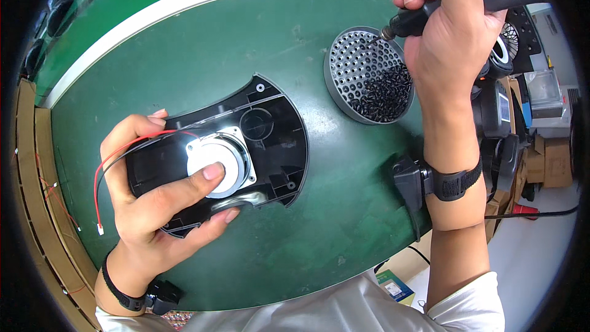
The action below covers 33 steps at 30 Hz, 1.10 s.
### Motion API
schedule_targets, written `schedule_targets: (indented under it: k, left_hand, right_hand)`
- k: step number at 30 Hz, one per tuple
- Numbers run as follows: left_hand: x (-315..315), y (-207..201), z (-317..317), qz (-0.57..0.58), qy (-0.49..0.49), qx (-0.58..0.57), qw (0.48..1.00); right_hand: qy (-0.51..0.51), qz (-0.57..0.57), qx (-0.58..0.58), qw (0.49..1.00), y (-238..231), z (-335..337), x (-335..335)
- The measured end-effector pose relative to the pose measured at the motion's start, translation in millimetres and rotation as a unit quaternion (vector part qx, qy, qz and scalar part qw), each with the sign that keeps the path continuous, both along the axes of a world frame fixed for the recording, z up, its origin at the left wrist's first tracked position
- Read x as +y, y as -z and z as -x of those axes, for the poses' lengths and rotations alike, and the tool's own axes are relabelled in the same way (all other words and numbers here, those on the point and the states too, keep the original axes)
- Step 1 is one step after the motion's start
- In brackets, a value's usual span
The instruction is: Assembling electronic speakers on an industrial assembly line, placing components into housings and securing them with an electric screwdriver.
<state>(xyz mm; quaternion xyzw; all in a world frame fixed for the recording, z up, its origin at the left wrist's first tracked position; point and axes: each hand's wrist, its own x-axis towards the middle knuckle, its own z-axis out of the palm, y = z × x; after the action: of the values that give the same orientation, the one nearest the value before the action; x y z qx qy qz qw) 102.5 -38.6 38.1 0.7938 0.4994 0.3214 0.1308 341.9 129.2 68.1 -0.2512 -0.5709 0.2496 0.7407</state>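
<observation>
My left hand (144, 203) grips a black plastic housing (279, 141) from its left end, with a finger pressed on the round silver back of a speaker (212, 163). The speaker's square metal frame lies inside the housing. A red and a black wire (98, 193) run from it over my fingers to a small white plug. In my right hand (452, 43) is a black electric screwdriver (418, 19), tilted so its bit points down at a round grey screw tray (335, 86). Rows of holes fill the tray's left part, and loose black screws (387, 95) are heaped at its right.
Cardboard strips (43, 209) with thin wires line the left table edge. Black devices (495, 107), cardboard boxes (550, 163) and a clear plastic container (544, 95) stand beyond the right edge. A white band (184, 3) runs along the far edge. Black wrist units (452, 184) sit on both my wrists.
</observation>
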Motion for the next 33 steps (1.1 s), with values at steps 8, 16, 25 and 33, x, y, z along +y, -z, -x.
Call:
schedule_targets:
  k: [8,16,25,33]
  left_hand:
    - [0,1,1,0.003,0.005,-0.008,1.0]
    - [1,1,0,-0.002,0.005,-0.013,1.0]
    - [-3,-2,-1,0.012,-0.007,-0.019,1.0]
    - [10,5,-6,-0.039,0.022,-0.081,0.996]
  right_hand:
    - [-0.024,0.041,0.004,0.999,11,-11,11]
    - [-0.048,0.065,0.037,0.996,5,-8,7]
    - [-0.174,0.081,-0.016,0.981,-38,-46,-12]
    - [-0.332,0.152,-0.038,0.93,-54,-27,-86]
